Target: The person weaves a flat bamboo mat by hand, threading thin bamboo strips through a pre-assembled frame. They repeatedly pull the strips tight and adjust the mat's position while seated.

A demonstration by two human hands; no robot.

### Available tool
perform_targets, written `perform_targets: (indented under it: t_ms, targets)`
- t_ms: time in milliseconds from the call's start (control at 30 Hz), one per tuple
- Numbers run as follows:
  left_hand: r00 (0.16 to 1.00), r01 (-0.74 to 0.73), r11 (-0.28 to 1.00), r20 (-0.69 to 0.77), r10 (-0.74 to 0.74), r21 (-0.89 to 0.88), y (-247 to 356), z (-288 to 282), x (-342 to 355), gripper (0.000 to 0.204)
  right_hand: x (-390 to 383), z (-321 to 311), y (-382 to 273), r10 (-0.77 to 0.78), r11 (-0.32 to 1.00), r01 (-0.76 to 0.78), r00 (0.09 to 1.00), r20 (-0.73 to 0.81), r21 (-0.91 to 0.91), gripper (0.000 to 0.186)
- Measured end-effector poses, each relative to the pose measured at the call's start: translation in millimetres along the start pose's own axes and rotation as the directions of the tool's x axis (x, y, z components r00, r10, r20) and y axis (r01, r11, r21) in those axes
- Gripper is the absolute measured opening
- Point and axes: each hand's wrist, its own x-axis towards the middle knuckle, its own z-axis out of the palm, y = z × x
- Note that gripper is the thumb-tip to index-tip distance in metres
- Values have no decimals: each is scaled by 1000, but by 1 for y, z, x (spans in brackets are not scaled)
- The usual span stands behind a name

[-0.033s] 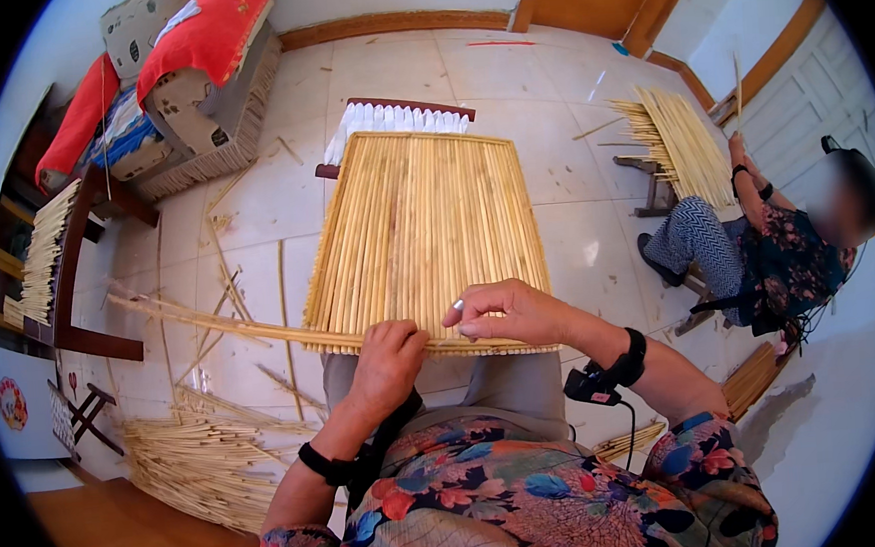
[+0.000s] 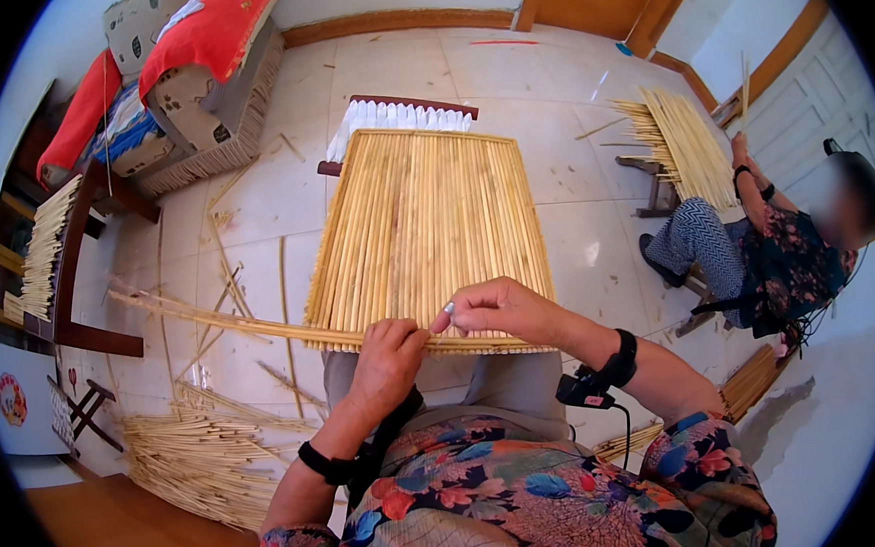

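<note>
A panel of straw-coloured stalks [image 2: 424, 224] laid side by side rests over my lap, its far end on a small stool. At its near edge, my left hand [image 2: 388, 367] is closed round a few long thin stalks [image 2: 230, 319], which trail off to the left. My right hand [image 2: 505, 309] is beside it at the same edge, fingers curled in a pinch. A silver band [image 2: 449, 309] shows on one of its fingers. What lies between those fingertips is too small to make out.
A dark-framed stool with white webbing [image 2: 408, 115] stands under the far end. Loose stalks [image 2: 203, 458] heap on the floor at left. At right another person [image 2: 775, 223] sits by a rack of stalks [image 2: 685, 143]. A sofa with red covers [image 2: 193, 48] stands far left.
My right hand has moved a little left and down, its fingertips now close against my left hand at the panel's edge. My left hand keeps its hold on the stalks.
</note>
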Motion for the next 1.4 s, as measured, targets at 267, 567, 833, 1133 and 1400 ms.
perform_targets:
  t_ms: [267, 567, 833, 1133, 1400]
  targets:
    - [1000, 6, 1000, -26, -7, -25, -4, 4, -2, 18, 24, 31, 7, 139, 893, -98, 988, -62, 438, 25]
    - [999, 27, 998, -26, -28, -49, -4, 5, -5, 24, 53, 22, -2, 289, 893, -189, 936, -201, 408, 26]
    - [997, 49, 997, -48, -52, -65, -1, 5, -3, 26, 69, 5, 3, 324, 891, -217, 920, -222, 399, 27]
    - [995, 66, 993, -72, -73, -95, 2, 1, -6, 39, 27, -37, -14, 197, 980, -191, 931, -309, 52, 29]
    - [999, -37, 999, -40, 37, 12, -5, -12, -14, 37, -29, -96, -63, 175, 914, -223, 970, -167, -339, 23]
